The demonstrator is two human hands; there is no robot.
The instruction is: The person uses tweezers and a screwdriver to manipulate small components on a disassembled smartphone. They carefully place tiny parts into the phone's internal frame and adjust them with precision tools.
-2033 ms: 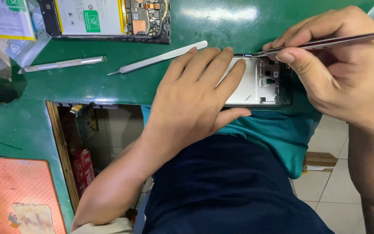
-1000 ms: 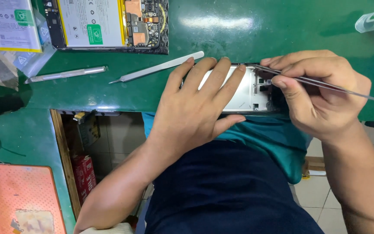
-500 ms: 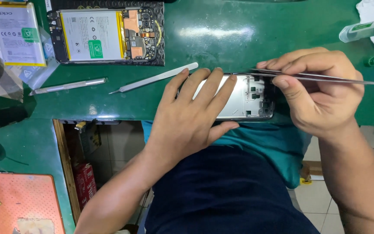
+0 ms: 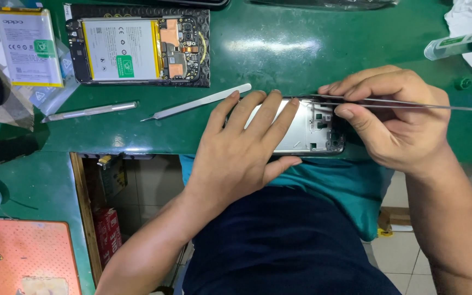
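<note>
Right at the near edge of the green bench (image 4: 312,60), the silver phone frame (image 4: 315,131) lies flat under the left hand (image 4: 247,147), whose fingers are spread across it, palm down, pressing rather than gripping. The right hand (image 4: 397,123) has thumb and fingers pinched closed on long metal tweezers (image 4: 405,102), tips poking into the frame's top end just ahead of the thumb; can't tell if they've got hold of anything in there.

What I'd worry about: the frame hangs a bit over the bench edge, so if that left palm eases off it could tip into the lap. And the tweezer tips are sharp, so a slip could scratch the frame or jab the left fingertips, which sit just beside them.

Count, going out from the hands:
- one bare frame
- one opened phone (image 4: 137,49) with battery and board showing, well off to the left
- one loose battery (image 4: 28,46) beyond that
- two more metal tools: spare tweezers (image 4: 198,102) just left of the left hand, then a slim spudger (image 4: 91,111)
- one tube (image 4: 457,43) beyond the right hand
</note>
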